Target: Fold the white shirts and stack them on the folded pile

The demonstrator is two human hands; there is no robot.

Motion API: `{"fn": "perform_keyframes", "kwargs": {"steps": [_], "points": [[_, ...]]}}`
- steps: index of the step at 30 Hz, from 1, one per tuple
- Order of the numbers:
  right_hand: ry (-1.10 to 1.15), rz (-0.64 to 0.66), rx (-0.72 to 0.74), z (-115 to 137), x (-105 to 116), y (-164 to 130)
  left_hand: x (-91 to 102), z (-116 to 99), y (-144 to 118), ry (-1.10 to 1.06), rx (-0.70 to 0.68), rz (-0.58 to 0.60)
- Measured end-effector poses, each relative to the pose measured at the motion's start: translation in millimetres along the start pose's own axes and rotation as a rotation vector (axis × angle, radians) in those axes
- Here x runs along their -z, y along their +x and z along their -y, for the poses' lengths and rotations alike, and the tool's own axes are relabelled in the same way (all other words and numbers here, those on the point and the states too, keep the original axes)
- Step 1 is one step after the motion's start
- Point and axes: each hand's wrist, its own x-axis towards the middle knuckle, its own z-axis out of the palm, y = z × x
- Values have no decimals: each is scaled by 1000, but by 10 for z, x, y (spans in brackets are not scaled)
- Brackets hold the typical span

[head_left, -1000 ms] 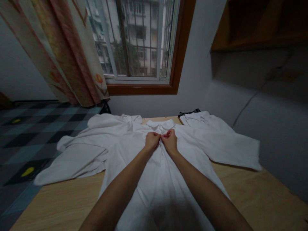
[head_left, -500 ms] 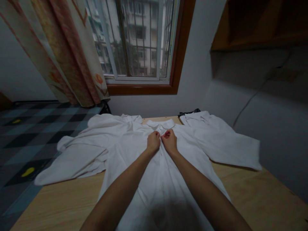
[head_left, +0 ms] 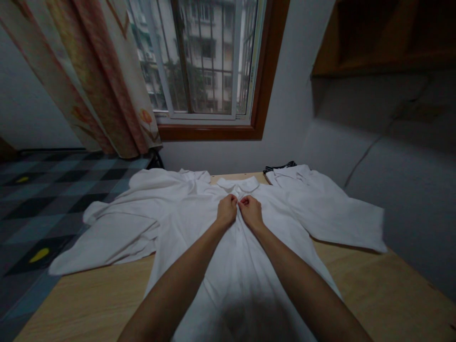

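A white collared shirt (head_left: 185,213) lies spread face up on a light wooden table (head_left: 89,304), its collar toward the window. My left hand (head_left: 227,211) and my right hand (head_left: 251,212) sit side by side just below the collar, fingers curled and pinching the shirt's front placket between them. Both forearms stretch over the shirt's body. Whatever the fingertips pinch is too small to make out.
More white clothing (head_left: 327,209) lies at the back right, with a dark striped piece (head_left: 280,166) behind it. A grey wall runs along the right. A window (head_left: 203,57) and patterned curtain (head_left: 81,76) stand behind. Checkered floor (head_left: 39,199) lies to the left.
Both hands have stayed at the placket below the collar, shifting only slightly nearer to me and closer together. The shirt has not visibly moved.
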Motion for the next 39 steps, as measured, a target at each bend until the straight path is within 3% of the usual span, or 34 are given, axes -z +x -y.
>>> {"fn": "perform_keyframes", "kwargs": {"steps": [25,32,39], "points": [[-56,23,83,-60,-25,-5,-53,56,32,-126,4,-35],[95,68,20,-115,-49,29,-65,95,30,-169,-73,-109],[235,191,-74,-251,-56,155,54,140,7,-53,-267,7]]}}
